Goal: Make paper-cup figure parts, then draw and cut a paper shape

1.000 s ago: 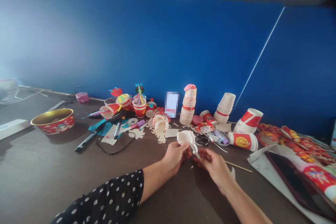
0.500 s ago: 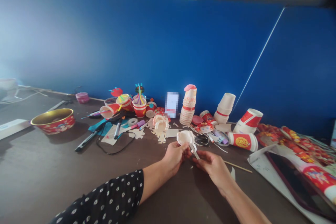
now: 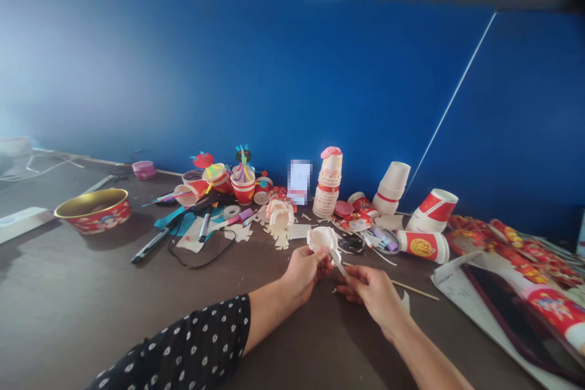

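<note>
My left hand (image 3: 308,273) is closed on a white cut paper cup (image 3: 323,237) with a scalloped rim, its open side facing up and toward me. A narrow white paper strip (image 3: 339,263) curves down from the cup's right side. Its lower end is pinched between the thumb and fingers of my right hand (image 3: 365,288). Whether the strip is joined to the cup is hidden by my left fingers. Just behind the cup stand other cut paper cups (image 3: 281,216) with frilled edges, and a small white paper piece (image 3: 300,231) lies beside them.
At the left are a red and gold bowl (image 3: 94,210), a box cutter (image 3: 150,245) and a marker (image 3: 205,227). Stacked paper cups (image 3: 328,186) stand at the back. A wooden stick (image 3: 415,290) lies by my right hand, and a dark tablet (image 3: 521,311) is at the right.
My right hand has shifted slightly, with its fingers a little lower along the strip. The cup and my left hand stay almost where they were.
</note>
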Available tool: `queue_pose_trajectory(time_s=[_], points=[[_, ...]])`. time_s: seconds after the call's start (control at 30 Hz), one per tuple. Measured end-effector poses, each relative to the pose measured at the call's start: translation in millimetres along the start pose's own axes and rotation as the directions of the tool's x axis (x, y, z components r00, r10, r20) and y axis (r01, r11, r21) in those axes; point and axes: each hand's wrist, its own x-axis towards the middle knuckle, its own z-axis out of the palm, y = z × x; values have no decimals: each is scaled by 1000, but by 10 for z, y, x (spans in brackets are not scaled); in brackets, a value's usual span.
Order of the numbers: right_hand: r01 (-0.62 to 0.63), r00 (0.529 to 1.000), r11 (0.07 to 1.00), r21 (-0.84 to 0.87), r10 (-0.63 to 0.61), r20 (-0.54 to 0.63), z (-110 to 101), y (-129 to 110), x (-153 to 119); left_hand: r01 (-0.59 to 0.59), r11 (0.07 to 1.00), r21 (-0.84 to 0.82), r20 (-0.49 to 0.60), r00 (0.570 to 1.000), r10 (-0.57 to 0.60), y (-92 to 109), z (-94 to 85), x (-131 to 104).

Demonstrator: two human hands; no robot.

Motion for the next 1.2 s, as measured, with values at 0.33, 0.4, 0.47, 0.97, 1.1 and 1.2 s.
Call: queue_pose_trajectory(time_s=[0.33, 0.4, 0.47, 0.97, 1.1, 1.2], points=[[-2, 1000, 999, -35, 2, -4, 10, 5, 2, -8, 1000, -14, 3, 1000, 8, -10, -1, 0], [0, 1000, 999, -44, -1, -11, 11, 8, 3, -11, 1000, -13, 5, 1000, 11, -7, 1, -3], [2, 1000, 999, -52, -3, -18, 12, 13, 5, -13, 1000, -12, 7, 1000, 14, -7, 2, -3], [49, 998, 987, -151, -53, -24, 4, 49, 24, -9, 1000, -7, 0, 1000, 9, 2, 4, -8], [46, 998, 986, -158, -50, -24, 1, 48, 23, -6, 1000, -9, 4, 1000, 6, -5, -2, -2], [41, 999, 986, -163, -46, -24, 0, 49, 22, -14, 1000, -12, 13, 1000, 14, -17, -6, 5]])
